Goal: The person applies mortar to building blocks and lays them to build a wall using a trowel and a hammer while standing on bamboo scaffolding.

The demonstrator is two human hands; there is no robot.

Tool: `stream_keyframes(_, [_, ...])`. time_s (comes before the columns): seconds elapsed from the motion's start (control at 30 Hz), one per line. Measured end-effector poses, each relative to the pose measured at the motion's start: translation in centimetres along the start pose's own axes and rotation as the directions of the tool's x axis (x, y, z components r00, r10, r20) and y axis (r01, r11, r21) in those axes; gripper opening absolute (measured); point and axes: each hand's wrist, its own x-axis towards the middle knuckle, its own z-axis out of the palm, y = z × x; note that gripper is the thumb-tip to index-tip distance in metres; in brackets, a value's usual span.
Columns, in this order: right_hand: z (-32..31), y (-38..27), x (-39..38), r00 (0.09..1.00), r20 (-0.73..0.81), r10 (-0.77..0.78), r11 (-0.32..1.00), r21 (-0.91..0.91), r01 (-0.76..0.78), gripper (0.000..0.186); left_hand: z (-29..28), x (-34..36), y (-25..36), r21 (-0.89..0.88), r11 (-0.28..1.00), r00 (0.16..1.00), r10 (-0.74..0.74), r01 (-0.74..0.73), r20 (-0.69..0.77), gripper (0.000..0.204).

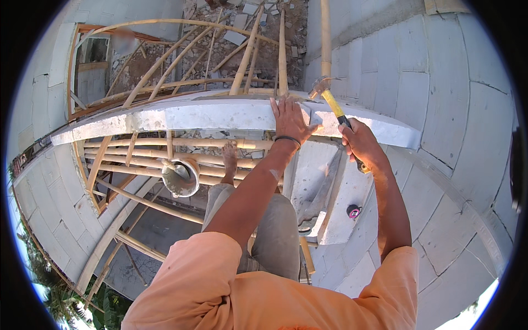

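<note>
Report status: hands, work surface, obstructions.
Right hand: fingers closed around yellow-and-black claw hammer. Left hand resting on long white block ledge. Possible obstruction: left hand, near hammer's head.

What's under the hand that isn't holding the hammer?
Pale blocks show on both sides of the left hand. Whatever lies directly under it is covered, so I can't see that.

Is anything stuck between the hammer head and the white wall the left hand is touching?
Nothing visible is between the hammer head and the white wall. The left hand rests on the wall, but off to the left.
</note>
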Motion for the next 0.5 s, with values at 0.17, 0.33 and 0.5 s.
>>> stream_keyframes(0.17, [0.4, -3.4, 0.3, 0.999, 0.016, -0.032, 0.974, -0.225, 0.035, 0.032, -1.7, -1.2, 0.1, 0.076, 0.956, 0.957, -0.275, 0.283, -0.095, 0.108])
stream_keyframes(0.33, [2.5, -2.8, 0.0, 0.996, 0.03, -0.087, 0.993, -0.071, 0.089, 0.024, -3.5, -1.8, 0.5, 0.124, 0.946, 0.95, -0.308, 0.3, 0.053, 0.115])
stream_keyframes(0.5, [5.8, -3.3, -1.3, 0.996, 0.039, -0.078, 0.997, 0.019, 0.078, 0.023, -5.2, -3.2, -1.0, 0.153, 0.937, 0.943, -0.327, 0.315, 0.062, 0.111])
